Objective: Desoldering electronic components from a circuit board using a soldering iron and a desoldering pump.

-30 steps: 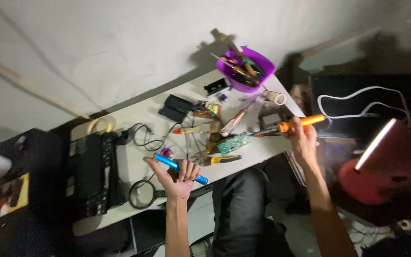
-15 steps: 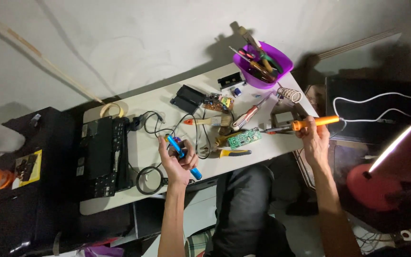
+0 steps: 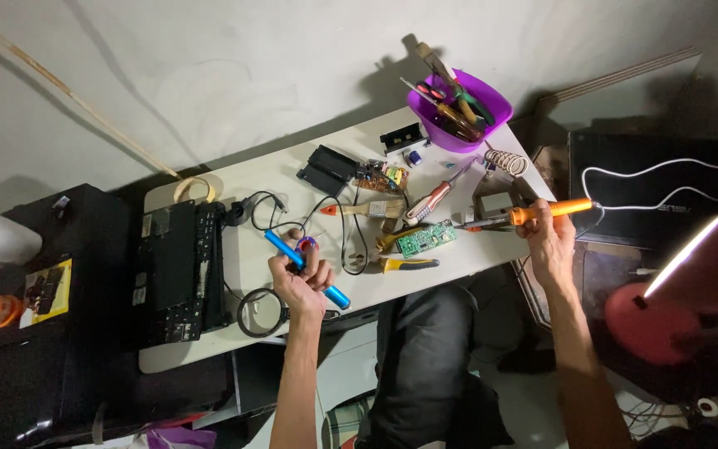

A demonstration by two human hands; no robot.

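My left hand point(image 3: 300, 280) grips a blue pen-shaped tool point(image 3: 305, 268) that lies slanted over the white table point(image 3: 276, 179), with a small round purple part by the fingertips. My right hand point(image 3: 547, 239) holds a soldering iron with an orange handle point(image 3: 542, 212); its metal tip points left toward a green circuit board point(image 3: 426, 239) on the table. A white cord runs from the iron off to the right.
A purple bowl point(image 3: 492, 108) of screwdrivers stands at the table's far right corner, beside a coiled metal iron stand point(image 3: 508, 161). A black laptop point(image 3: 176, 270), yellow-handled pliers point(image 3: 399, 264), a brush point(image 3: 367, 209), a magnifier point(image 3: 259, 312) and black cables lie about. A red lamp point(image 3: 683, 291) shines at right.
The view has shifted slightly. My left hand has tilted the blue tool a little; my right hand has kept the soldering iron near the green board.
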